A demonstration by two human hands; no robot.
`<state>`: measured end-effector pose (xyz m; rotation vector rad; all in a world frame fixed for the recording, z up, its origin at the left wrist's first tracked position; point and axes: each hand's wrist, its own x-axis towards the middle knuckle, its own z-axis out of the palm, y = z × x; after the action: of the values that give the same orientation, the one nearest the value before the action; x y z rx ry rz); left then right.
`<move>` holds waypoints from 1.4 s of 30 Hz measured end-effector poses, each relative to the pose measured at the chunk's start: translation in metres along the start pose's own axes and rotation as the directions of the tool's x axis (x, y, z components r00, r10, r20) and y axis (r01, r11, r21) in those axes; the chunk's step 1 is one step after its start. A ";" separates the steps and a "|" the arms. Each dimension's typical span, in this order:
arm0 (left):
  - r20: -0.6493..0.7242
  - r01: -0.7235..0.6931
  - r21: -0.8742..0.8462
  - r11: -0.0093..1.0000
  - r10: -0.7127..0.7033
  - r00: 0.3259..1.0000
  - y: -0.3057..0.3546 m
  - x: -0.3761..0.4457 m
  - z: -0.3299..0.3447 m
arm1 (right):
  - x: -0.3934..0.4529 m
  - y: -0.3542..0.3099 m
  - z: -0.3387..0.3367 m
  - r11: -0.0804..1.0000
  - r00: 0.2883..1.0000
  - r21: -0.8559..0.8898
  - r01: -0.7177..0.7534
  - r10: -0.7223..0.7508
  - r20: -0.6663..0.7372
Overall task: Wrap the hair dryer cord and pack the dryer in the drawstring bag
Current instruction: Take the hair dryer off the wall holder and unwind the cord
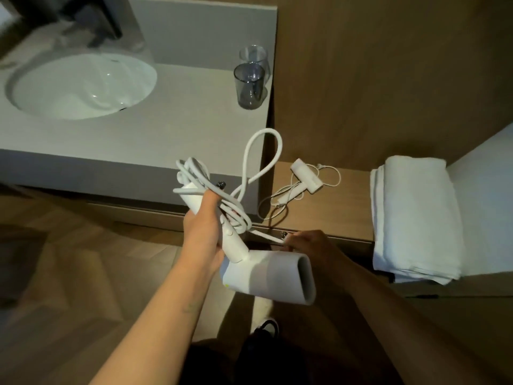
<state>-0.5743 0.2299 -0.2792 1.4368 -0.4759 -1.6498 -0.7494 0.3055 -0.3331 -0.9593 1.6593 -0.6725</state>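
Note:
I hold a white hair dryer (266,276) in front of me, its nozzle pointing right and its handle slanting up to the left. My left hand (201,226) grips the handle together with several turns of the white cord (236,215) wound round it. One loose loop of cord rises above the counter edge. My right hand (305,241) pinches the plug end of the cord just right of the handle. No drawstring bag is in view.
A second white hair dryer (306,176) with its cord lies on the wooden shelf (352,212). Folded white towels (413,218) sit to its right. The grey counter (172,129) holds a sink (80,84) and two glasses (249,84).

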 end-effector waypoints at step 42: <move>-0.662 -0.158 -0.204 0.966 -0.017 0.749 0.227 0.138 -0.461 | 0.103 -0.275 0.479 0.932 0.932 -0.039 0.360 -0.357 0.062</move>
<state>-0.0562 0.1112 -0.3096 1.6611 0.0864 -0.9832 -0.2316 0.0905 -0.2987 -1.3245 1.4708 -0.8416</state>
